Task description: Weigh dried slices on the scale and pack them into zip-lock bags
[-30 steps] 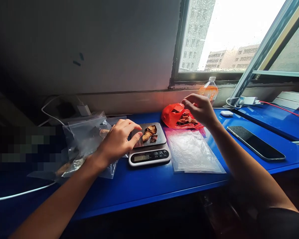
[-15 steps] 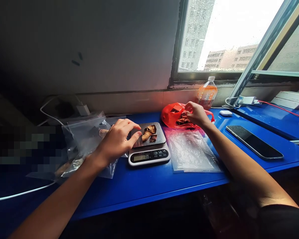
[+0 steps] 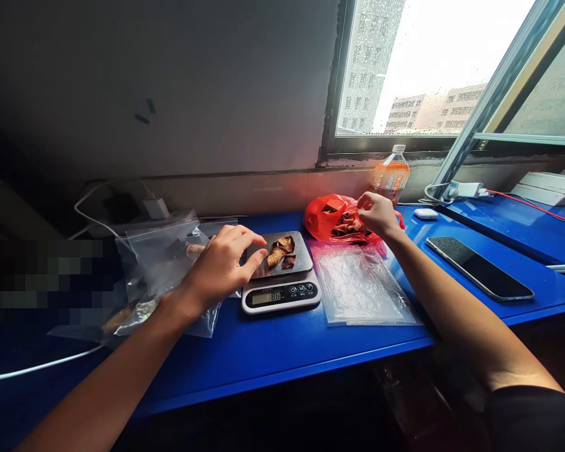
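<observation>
On the digital kitchen scale (image 3: 281, 296) lie a few brown dried pieces (image 3: 279, 251), which look like dried peel. My left hand (image 3: 228, 257) hovers at the left edge of the scale's plate, thumb and fingers apart, with nothing held. Digits show on the scale's display, hard to read for certain. To the right, a red plastic bag (image 3: 317, 220) stands open with more dried pieces (image 3: 346, 223) inside. Over the bag's right side is my right hand (image 3: 377, 215), its fingers curled into a pinch; whatever they hold is hidden.
Flat clear plastic bags (image 3: 365, 289) lie right of the scale; filled zip bags (image 3: 162, 251) lie left. A drink bottle (image 3: 390, 174) stands behind the red bag. On the right are a phone (image 3: 479, 268) and a white earbud case (image 3: 425, 214). A white cable (image 3: 42, 366) crosses at left.
My right hand has drawn slightly right and up out of the red bag's opening, its fingers more tightly closed. My left hand has stayed in place. The display's digits look different.
</observation>
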Demonstrator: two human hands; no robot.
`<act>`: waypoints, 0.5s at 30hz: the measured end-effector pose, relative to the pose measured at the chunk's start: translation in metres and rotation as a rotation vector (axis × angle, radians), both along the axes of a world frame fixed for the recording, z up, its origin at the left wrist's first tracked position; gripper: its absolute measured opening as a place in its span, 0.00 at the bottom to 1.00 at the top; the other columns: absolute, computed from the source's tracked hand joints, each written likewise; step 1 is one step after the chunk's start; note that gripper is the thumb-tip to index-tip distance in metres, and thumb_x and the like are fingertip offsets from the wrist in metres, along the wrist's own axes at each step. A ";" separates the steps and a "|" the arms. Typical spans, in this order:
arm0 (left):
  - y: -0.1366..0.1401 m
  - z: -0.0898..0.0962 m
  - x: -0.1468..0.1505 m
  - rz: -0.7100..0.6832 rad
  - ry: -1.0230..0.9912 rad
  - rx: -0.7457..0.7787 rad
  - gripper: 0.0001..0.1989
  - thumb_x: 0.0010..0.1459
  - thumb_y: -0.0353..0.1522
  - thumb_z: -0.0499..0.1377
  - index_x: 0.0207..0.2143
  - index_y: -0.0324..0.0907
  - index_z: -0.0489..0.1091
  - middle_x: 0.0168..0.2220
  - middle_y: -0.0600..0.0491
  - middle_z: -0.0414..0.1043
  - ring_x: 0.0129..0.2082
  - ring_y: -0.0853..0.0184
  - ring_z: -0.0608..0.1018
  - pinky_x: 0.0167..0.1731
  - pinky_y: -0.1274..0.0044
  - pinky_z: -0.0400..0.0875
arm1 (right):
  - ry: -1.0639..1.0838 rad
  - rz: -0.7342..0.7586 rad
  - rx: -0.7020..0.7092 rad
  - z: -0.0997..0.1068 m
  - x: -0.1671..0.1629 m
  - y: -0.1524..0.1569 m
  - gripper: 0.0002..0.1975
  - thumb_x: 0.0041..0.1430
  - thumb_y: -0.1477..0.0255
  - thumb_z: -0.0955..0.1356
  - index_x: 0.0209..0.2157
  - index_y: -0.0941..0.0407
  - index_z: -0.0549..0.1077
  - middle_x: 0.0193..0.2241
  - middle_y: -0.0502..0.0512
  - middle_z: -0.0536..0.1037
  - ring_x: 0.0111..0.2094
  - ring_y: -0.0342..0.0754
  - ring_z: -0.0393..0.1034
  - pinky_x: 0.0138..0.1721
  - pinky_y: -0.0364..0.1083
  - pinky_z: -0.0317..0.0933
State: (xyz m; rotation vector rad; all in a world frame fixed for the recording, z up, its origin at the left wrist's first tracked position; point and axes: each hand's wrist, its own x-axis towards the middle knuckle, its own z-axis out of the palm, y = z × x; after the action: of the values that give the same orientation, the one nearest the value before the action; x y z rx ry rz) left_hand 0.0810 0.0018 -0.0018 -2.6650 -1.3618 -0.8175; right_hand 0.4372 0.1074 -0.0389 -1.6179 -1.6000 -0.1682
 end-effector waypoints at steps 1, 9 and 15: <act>0.000 0.000 0.000 -0.002 0.000 0.000 0.11 0.62 0.37 0.54 0.40 0.42 0.72 0.43 0.50 0.72 0.47 0.59 0.70 0.47 0.66 0.66 | 0.007 -0.005 0.001 0.001 0.001 0.000 0.08 0.41 0.80 0.64 0.25 0.57 0.73 0.27 0.55 0.76 0.29 0.48 0.68 0.33 0.45 0.59; -0.002 0.001 0.001 -0.001 -0.002 0.004 0.11 0.62 0.37 0.54 0.40 0.42 0.72 0.42 0.49 0.73 0.47 0.59 0.71 0.47 0.66 0.66 | 0.147 0.100 -0.064 0.009 0.016 -0.004 0.06 0.43 0.77 0.64 0.25 0.57 0.72 0.23 0.52 0.75 0.26 0.45 0.68 0.30 0.44 0.59; -0.005 0.003 0.003 0.004 -0.002 -0.026 0.11 0.62 0.38 0.53 0.40 0.43 0.72 0.42 0.50 0.73 0.47 0.58 0.70 0.47 0.65 0.66 | -0.011 0.314 -0.186 0.006 0.014 -0.008 0.07 0.46 0.73 0.65 0.28 0.57 0.74 0.28 0.53 0.77 0.29 0.45 0.70 0.31 0.43 0.61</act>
State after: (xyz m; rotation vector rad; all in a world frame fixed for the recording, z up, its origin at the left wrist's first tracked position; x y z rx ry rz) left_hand 0.0837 -0.0030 0.0014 -2.6802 -1.3871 -0.8077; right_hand 0.4508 0.0989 -0.0327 -1.4781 -1.8993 0.1409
